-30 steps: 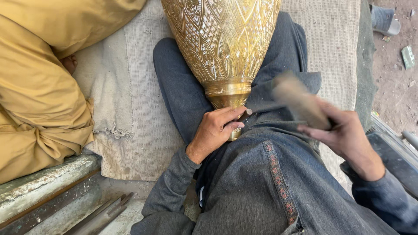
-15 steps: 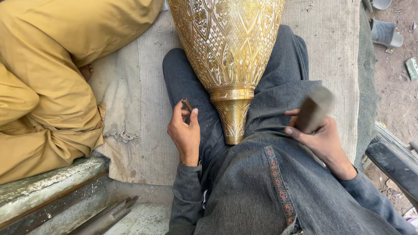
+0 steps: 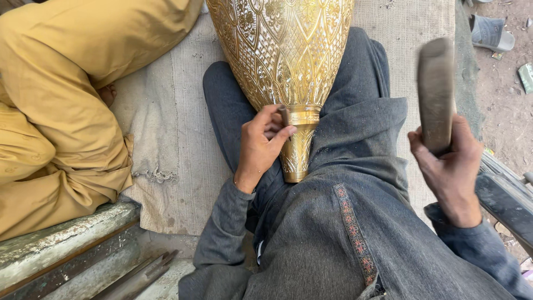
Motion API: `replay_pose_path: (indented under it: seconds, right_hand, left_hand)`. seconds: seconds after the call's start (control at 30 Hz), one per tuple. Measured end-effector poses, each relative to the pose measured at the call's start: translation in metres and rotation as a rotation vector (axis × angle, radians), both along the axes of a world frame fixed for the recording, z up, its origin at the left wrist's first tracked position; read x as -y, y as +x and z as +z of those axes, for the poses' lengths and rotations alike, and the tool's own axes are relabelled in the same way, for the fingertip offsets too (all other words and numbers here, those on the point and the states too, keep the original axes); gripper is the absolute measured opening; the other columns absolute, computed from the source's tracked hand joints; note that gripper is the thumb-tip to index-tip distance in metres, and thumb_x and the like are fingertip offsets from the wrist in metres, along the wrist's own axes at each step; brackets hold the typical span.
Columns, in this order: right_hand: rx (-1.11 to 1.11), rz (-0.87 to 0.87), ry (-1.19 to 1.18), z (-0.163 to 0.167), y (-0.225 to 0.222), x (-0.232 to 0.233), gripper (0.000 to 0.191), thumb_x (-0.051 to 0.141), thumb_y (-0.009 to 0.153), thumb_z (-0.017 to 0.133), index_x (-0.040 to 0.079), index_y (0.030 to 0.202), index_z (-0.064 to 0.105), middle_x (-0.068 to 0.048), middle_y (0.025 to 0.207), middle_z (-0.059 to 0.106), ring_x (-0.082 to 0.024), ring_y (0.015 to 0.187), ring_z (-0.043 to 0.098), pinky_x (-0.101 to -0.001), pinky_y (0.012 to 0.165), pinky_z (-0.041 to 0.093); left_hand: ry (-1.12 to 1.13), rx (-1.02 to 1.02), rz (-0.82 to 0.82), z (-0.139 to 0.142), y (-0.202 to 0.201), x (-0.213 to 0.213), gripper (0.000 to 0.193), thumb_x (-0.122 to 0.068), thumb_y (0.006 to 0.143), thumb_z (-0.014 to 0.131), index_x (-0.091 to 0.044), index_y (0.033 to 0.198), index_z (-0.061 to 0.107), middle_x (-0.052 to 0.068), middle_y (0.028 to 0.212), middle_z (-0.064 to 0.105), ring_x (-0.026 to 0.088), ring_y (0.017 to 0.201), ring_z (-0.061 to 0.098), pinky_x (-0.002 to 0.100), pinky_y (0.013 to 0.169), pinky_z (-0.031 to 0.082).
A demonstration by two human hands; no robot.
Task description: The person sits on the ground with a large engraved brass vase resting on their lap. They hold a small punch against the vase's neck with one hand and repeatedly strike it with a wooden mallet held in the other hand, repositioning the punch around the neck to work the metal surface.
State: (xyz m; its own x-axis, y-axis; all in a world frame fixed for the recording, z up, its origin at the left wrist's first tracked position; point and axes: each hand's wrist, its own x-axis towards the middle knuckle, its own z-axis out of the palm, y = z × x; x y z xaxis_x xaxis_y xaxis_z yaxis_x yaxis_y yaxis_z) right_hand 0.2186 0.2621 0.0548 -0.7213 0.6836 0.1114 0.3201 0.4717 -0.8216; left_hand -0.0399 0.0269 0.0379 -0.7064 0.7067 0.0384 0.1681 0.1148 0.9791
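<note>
Pinching a small punch point(image 3: 284, 115) against the brass vase point(image 3: 286, 61) neck, left hand point(image 3: 261, 147); right hand point(image 3: 449, 166) clenched around a raised mallet point(image 3: 436, 91), well apart.

An open-air metal craft workshop on the ground: an engraved brass vase point(image 3: 283, 55) lies on a worn mat point(image 3: 166, 144), bare dirt point(image 3: 499, 83) right of it, metal rods point(image 3: 133, 275) below-left.

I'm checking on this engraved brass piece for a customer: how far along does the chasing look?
Done: the brass vessel already carries dense engraved pattern across its wide body and down its narrow neck. In hand: the left hand sets a small punch at the plain collar band, and the right hand holds a hammer block raised. Left: that band looks smoother than the rest; the far side is hidden.
</note>
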Motion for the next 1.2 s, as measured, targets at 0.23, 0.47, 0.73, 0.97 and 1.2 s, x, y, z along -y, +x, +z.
replay_pose_path:
  seconds: [0.23, 0.47, 0.73, 0.97, 1.2]
  right_hand:
    - [0.068, 0.031, -0.083, -0.007, 0.001, 0.003, 0.070, 0.013, 0.093, 0.079, 0.002, 0.155, 0.050, -0.016, 0.119, 0.069, -0.022, 0.110, 0.069, -0.0355, 0.096, 0.058]
    - [0.080, 0.111, -0.162, -0.030, 0.001, 0.023, 0.072, 0.011, 0.090, 0.076, 0.006, 0.156, 0.048, -0.018, 0.136, 0.068, -0.022, 0.124, 0.065, -0.0345, 0.104, 0.052]
    - [0.185, 0.112, -0.116, -0.033, 0.005, 0.024, 0.071, 0.017, 0.090, 0.075, 0.013, 0.156, 0.050, -0.018, 0.124, 0.073, -0.021, 0.105, 0.072, -0.0331, 0.090, 0.057]
    - [0.097, 0.217, -0.202, -0.054, 0.014, 0.021, 0.075, 0.016, 0.088, 0.074, 0.019, 0.159, 0.047, -0.017, 0.135, 0.068, -0.029, 0.117, 0.070, -0.0412, 0.102, 0.058]
    - [0.136, 0.028, -0.583, -0.063, 0.023, 0.009, 0.079, 0.016, 0.091, 0.076, 0.024, 0.165, 0.048, -0.021, 0.124, 0.072, -0.033, 0.091, 0.073, -0.0444, 0.073, 0.062]
  left_hand:
    - [-0.101, -0.107, -0.288, -0.002, 0.001, -0.019, 0.045, -0.008, 0.086, 0.083, -0.009, 0.126, 0.063, 0.008, 0.091, 0.076, 0.016, 0.081, 0.078, 0.028, 0.072, 0.065]
    - [-0.183, -0.264, -0.409, 0.002, 0.006, -0.023, 0.052, -0.012, 0.086, 0.080, -0.007, 0.134, 0.061, 0.014, 0.117, 0.075, 0.026, 0.105, 0.075, 0.035, 0.090, 0.060]
    - [-0.212, -0.352, -0.440, 0.003, 0.008, -0.028, 0.052, -0.013, 0.086, 0.077, -0.006, 0.135, 0.060, 0.015, 0.126, 0.071, 0.030, 0.114, 0.071, 0.037, 0.097, 0.058]
    - [-0.209, -0.370, -0.403, 0.003, 0.012, -0.031, 0.050, -0.011, 0.085, 0.078, -0.007, 0.133, 0.062, 0.016, 0.124, 0.072, 0.032, 0.113, 0.071, 0.037, 0.097, 0.058]
    - [-0.246, -0.368, -0.432, 0.011, 0.016, -0.036, 0.048, -0.010, 0.085, 0.077, -0.007, 0.130, 0.062, 0.016, 0.114, 0.074, 0.033, 0.103, 0.073, 0.038, 0.089, 0.059]
